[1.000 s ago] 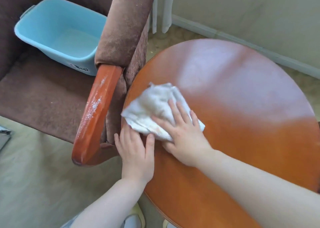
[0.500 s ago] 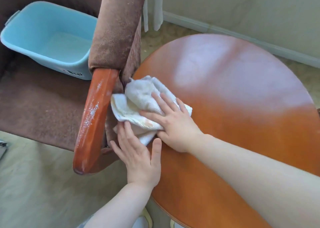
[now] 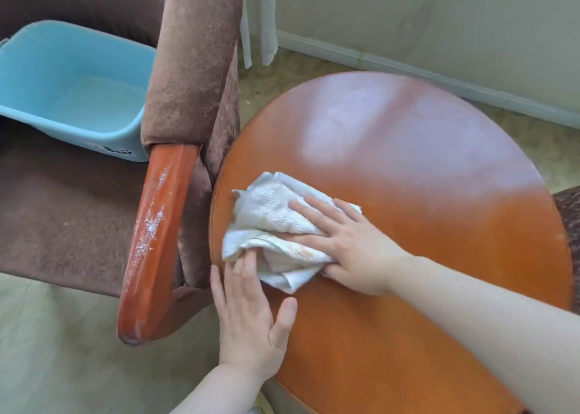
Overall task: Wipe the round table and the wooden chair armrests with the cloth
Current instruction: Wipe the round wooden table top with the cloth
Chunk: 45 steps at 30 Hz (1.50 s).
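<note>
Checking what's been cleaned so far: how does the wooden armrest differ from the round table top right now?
The wooden armrest carries white powdery specks along its top; the round table shows none, only a pale glare. The cloth lies on the table under the right hand, with the left hand flat at the table's edge, while nothing touches the armrest. The armrest is long and narrow; the table is broad and round. Both are glossy reddish-orange wood.

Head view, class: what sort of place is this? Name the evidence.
Probably a living or sitting room in a home: an upholstered brown armchair with a wooden armrest, a round wooden table beside it, and carpeted floor meeting a skirting board.
</note>
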{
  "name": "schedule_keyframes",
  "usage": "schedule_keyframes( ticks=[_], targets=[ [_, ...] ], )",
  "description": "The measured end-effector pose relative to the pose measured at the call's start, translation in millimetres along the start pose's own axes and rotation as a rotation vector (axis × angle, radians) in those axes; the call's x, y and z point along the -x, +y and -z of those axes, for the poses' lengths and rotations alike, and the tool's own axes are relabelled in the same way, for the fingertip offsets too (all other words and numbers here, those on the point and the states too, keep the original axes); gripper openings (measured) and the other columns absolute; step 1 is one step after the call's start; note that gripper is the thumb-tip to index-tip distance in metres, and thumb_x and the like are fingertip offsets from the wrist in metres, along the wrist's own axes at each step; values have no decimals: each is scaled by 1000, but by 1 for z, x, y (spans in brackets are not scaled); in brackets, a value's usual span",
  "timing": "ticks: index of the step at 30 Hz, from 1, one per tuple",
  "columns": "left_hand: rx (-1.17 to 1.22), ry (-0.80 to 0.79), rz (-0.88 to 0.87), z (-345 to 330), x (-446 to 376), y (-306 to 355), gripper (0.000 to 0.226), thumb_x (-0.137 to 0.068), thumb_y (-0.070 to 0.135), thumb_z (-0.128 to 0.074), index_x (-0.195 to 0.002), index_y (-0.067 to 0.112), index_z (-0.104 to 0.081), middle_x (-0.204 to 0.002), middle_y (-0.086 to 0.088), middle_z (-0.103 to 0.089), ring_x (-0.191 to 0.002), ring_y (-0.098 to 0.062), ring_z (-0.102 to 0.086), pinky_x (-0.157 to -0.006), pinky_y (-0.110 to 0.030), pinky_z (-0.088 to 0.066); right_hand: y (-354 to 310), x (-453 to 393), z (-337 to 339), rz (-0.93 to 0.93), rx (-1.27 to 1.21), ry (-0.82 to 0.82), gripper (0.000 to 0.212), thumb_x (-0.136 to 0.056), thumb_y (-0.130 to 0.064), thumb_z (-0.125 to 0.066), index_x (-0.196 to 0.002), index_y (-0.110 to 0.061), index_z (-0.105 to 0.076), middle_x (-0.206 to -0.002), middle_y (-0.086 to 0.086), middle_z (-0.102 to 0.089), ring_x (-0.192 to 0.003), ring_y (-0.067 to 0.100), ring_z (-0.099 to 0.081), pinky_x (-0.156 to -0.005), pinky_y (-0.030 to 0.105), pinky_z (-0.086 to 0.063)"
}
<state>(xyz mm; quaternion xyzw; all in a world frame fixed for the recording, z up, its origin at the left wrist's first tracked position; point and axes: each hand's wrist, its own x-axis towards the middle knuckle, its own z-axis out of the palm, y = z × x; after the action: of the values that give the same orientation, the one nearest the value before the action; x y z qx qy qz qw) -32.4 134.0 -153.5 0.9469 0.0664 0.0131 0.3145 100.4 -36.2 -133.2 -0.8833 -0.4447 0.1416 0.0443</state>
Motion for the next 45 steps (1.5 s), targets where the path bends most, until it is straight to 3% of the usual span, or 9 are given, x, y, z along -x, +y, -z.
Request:
schedule_keyframes(
  ticks=[3,8,16,23,29,32,37,42,45],
  targets=[
    [8,-19,10,0,-4,7,67,-95,55,-9,-149,16,-16,-157,0,-16,-144,-13,-11,-116,-44,-3,59,28,19,-89,170,-108,73,-77,-36,-34,-144,-53,-8,-159,-7,11,-147,20,4,-117,46,-10],
    [-156,-34,98,-2,-35,14,65,-94,53,-11,-149,21,-22,-157,5,-13,-145,-9,-1,-116,-39,8,-23,-12,-6,-788,-150,250,70,-76,-40,-46,-144,-42,-30,-160,4,-7,-146,28,-8,-114,49,-14],
    [-382,-52,59,-4,-61,12,58,-95,41,-24,-148,18,-27,-155,1,-23,-144,-15,-12,-117,-42,3,53,125,-9,-74,122,8,74,-70,-36,-52,-142,-39,-37,-159,5,-16,-145,29,-19,-110,53,-28],
    [-452,-25,54,-6,-61,7,58,-92,36,-29,-146,14,-30,-153,-3,-27,-143,-18,-19,-117,-44,-4,-30,11,-12,-1050,-310,358,69,-77,-36,-50,-143,-41,-33,-159,7,-14,-145,30,-13,-113,50,-17],
    [-464,5,30,-7,-63,7,59,-90,36,-30,-145,14,-33,-152,-5,-32,-141,-21,-23,-116,-45,-5,46,109,-1,14,86,20,62,-71,-35,-52,-133,-36,-52,-155,6,-26,-142,30,-27,-108,51,-33],
    [-477,-4,55,-8,-64,11,57,-93,39,-26,-144,16,-33,-150,-6,-35,-141,-23,-24,-117,-44,0,104,103,18,-238,140,4,68,-74,-31,-57,-140,-39,-41,-158,2,-19,-143,27,-25,-108,48,-32],
    [-435,122,183,-17,-78,30,47,-91,35,-42,-133,16,-46,-132,-14,-48,-126,-33,-37,-114,-48,-4,18,25,-6,-1041,-200,300,65,-75,-45,-52,-138,-43,-38,-158,9,-18,-140,32,-20,-104,49,-29],
    [-375,209,303,-26,-97,43,47,-89,27,-54,-135,23,-49,-118,-14,-44,-113,-37,-37,-113,-52,-7,46,116,-10,-115,39,118,69,-67,-40,-51,-136,-42,-46,-155,7,-27,-136,31,-37,-101,45,-39],
    [-407,239,275,-31,-97,44,44,-92,29,-48,-135,23,-49,-118,-13,-44,-114,-36,-36,-113,-52,-7,126,128,12,-143,188,45,71,-68,-38,-44,-139,-42,-42,-156,4,-24,-136,29,-38,-103,43,-38]
  ],
)
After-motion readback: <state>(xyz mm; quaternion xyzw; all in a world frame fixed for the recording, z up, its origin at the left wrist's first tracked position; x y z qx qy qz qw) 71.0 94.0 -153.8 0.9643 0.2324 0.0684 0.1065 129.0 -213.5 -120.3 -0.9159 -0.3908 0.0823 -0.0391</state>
